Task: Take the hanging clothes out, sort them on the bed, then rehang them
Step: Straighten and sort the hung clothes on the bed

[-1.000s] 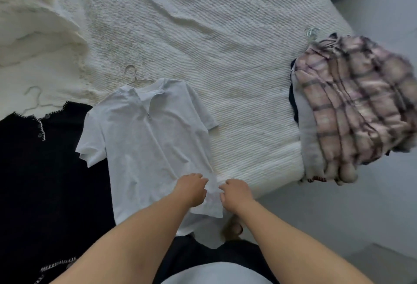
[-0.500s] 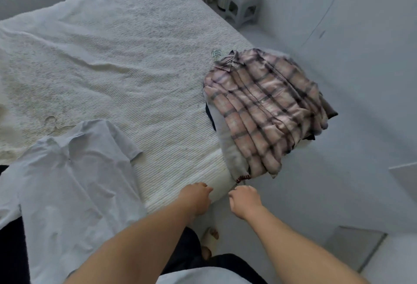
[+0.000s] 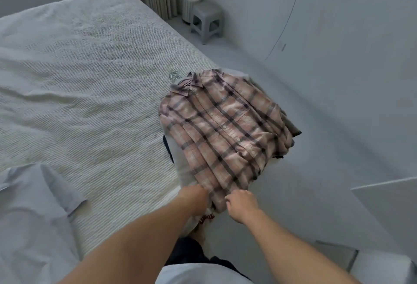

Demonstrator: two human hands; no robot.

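Head view shows my left hand (image 3: 194,195) and my right hand (image 3: 242,202) at the lower hem of the plaid shirt (image 3: 223,130). This shirt lies on top of a small pile at the corner of the bed (image 3: 90,80), and part of the pile hangs over the edge. My right hand has curled fingers at the hem and I think it pinches the cloth. For my left hand I cannot tell if it grips or only touches. To do this step well, I should take only the top layer, hold both hem corners evenly, and pull slowly. The hanger hook (image 3: 174,75) near the collar could catch. The grey shirt (image 3: 33,211) lies flat at my left.
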